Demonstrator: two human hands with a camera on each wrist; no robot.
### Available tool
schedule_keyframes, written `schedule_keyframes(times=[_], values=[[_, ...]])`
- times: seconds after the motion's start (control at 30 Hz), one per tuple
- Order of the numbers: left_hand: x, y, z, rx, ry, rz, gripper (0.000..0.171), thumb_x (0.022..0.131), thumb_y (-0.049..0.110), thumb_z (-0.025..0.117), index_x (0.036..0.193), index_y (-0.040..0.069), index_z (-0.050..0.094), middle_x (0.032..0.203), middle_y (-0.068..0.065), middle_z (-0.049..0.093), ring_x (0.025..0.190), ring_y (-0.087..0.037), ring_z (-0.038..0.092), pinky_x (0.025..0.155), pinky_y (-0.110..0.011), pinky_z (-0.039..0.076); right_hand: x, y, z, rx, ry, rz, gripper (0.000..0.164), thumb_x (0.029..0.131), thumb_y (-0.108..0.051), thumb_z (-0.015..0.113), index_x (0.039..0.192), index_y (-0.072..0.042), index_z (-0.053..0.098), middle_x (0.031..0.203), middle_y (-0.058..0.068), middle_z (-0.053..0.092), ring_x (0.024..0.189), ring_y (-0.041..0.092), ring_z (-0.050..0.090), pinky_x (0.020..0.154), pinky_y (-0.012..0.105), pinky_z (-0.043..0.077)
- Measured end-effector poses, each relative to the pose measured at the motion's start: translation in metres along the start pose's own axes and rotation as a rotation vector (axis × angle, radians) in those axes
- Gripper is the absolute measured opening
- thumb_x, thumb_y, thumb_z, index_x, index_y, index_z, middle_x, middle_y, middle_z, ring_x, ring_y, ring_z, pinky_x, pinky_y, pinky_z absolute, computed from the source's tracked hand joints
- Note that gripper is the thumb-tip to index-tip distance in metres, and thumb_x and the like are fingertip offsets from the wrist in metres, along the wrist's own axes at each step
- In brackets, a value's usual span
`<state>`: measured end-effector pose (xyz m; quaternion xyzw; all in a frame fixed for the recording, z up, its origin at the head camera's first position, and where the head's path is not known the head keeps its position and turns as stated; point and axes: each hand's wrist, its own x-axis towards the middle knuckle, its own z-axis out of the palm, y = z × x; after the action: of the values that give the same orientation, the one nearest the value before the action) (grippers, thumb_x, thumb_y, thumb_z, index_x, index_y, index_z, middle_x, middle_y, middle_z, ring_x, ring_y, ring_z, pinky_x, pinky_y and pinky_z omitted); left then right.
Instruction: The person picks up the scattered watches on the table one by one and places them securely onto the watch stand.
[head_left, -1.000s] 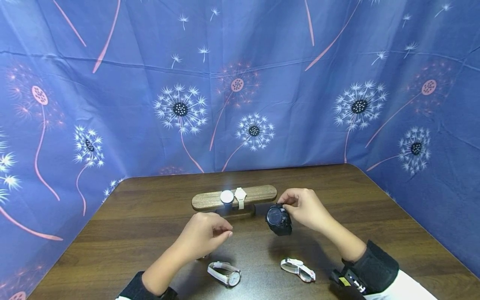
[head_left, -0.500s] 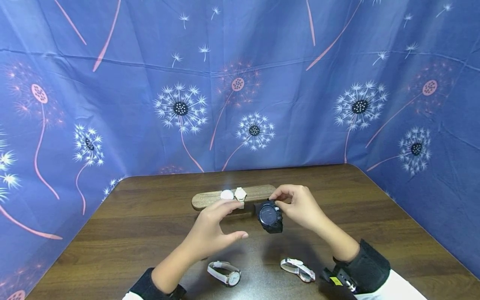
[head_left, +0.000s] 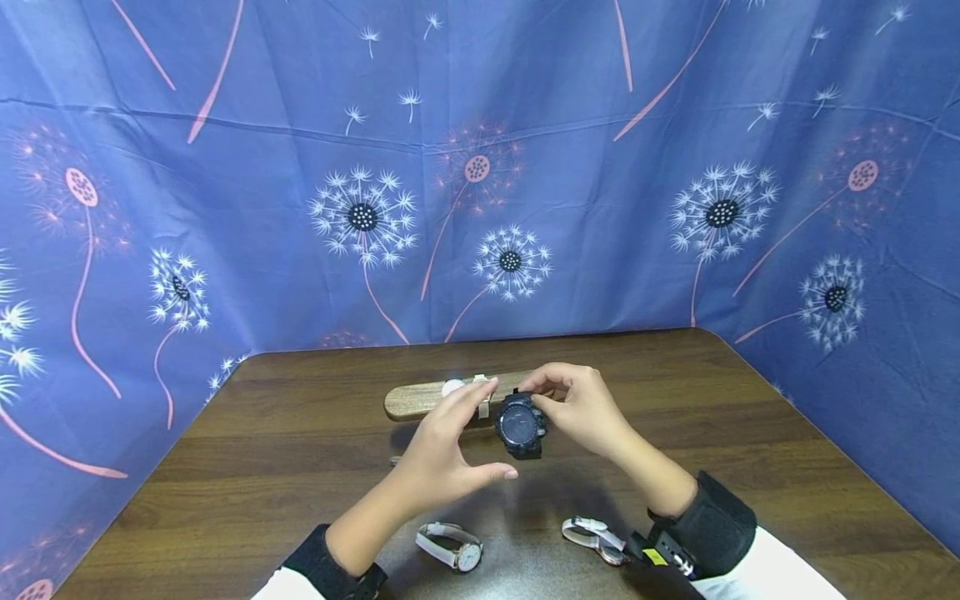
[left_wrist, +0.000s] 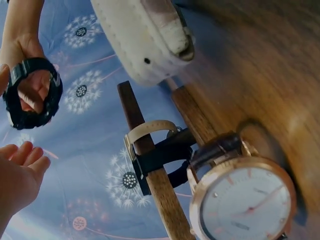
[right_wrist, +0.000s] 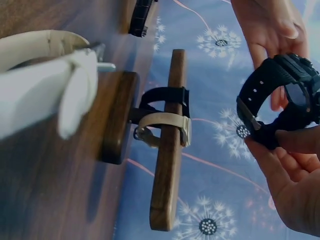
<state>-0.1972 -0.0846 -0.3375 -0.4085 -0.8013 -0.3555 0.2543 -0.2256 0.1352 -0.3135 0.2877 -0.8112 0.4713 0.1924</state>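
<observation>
In the head view, my right hand (head_left: 581,408) pinches the strap of a chunky black wristwatch (head_left: 519,425), held up above the table with its dial facing me. My left hand (head_left: 446,454) is spread beside it, thumb apart from the fingers, and appears not to touch the watch. In the right wrist view, thumb and finger grip the strap of the black wristwatch (right_wrist: 295,90), which forms a loop. Behind both hands is a wooden watch stand (head_left: 412,400). On its bar sit a white-dialed watch (head_left: 452,387) and a beige watch (head_left: 483,408), partly hidden by the left hand.
A white-strapped watch (head_left: 453,547) lies on the brown table (head_left: 225,500) at the front, another white watch (head_left: 595,538) right of it. Close up in the left wrist view is a rose-gold watch (left_wrist: 245,200) with a dark strap. A blue dandelion-patterned cloth (head_left: 600,208) hangs behind.
The right hand has carried the black wristwatch leftward, in front of the stand. My left hand has moved right and spread its thumb and fingers apart.
</observation>
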Motion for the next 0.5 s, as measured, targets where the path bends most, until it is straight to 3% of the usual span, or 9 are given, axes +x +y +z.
schedule_keyframes(times=[0.17,0.3,0.5], values=[[0.005,0.000,0.002,-0.037,0.018,0.066,0.095,0.063,0.029,0.093,0.143,0.007,0.046,0.140,-0.010,0.051,0.130,-0.025,0.048,0.109,-0.041,0.039,0.000,-0.002,0.006,0.057,0.010,-0.013,0.019,0.078,0.014,0.067,0.086,-0.003,0.073,0.086,0.006,0.073,0.076,0.010,0.067,0.065,0.028,0.059],[0.007,0.000,0.002,-0.048,0.035,0.081,0.093,0.062,0.026,0.094,0.140,0.006,0.049,0.137,-0.009,0.053,0.128,-0.023,0.050,0.108,-0.037,0.040,0.000,-0.003,0.009,0.090,0.016,-0.031,0.021,0.078,0.015,0.066,0.087,-0.002,0.073,0.089,0.007,0.073,0.081,0.009,0.067,0.067,0.029,0.059],[0.008,0.000,0.003,-0.062,0.075,0.135,0.083,0.060,0.021,0.094,0.131,-0.001,0.056,0.130,-0.011,0.058,0.122,-0.024,0.054,0.105,-0.033,0.043,0.000,-0.002,0.011,0.140,0.015,-0.051,0.022,0.078,0.017,0.065,0.088,-0.002,0.074,0.091,0.008,0.073,0.086,0.017,0.069,0.068,0.031,0.060]])
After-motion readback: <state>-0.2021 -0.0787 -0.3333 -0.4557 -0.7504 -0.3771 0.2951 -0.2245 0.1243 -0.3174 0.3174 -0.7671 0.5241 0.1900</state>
